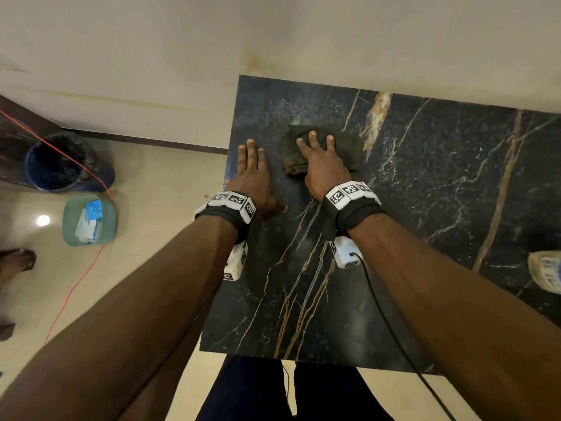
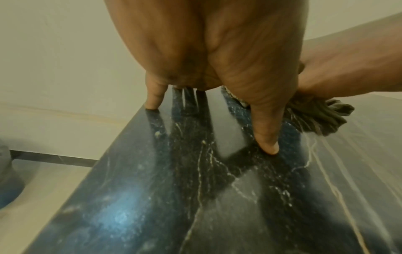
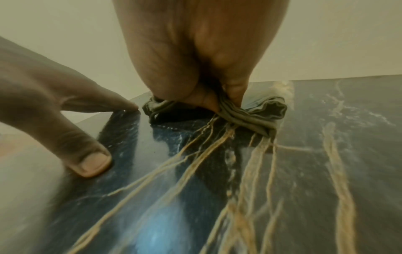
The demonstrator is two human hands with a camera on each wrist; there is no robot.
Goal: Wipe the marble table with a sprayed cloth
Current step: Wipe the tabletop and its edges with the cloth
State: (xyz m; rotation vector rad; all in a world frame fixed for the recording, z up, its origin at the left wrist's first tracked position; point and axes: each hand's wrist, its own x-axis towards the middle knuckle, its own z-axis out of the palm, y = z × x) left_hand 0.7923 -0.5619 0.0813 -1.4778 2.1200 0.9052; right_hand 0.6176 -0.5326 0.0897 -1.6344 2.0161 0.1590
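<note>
Head view: a person leans over a dark marble worktop (image 1: 425,208) veined in gold and white. The right hand (image 1: 324,165) lies on a folded dark-green cloth (image 1: 349,147) near the worktop's far left corner, fingers spread over the fabric. The left hand (image 1: 253,174) lies flat on the stone just left of the cloth, fingers straight, its grip released. On the floor left of the worktop stand a blue bin (image 1: 57,162) and a green tub (image 1: 89,220), with a red cord (image 1: 76,287) trailing past them. A pale bottle (image 1: 545,271) sits at the worktop's right edge

Left wrist view: the left hand (image 2: 217,56) presses straight fingertips and thumb against the worktop (image 2: 152,206); the bunched cloth (image 2: 322,118) shows just to its right, under the right hand (image 2: 339,73)

Right wrist view: the right hand (image 3: 202,56) pinches folds of the cloth (image 3: 261,113) between thumb and fingers, cloth touching the worktop (image 3: 217,197); the left hand (image 3: 54,106) rests beside it, apart from the cloth
</note>
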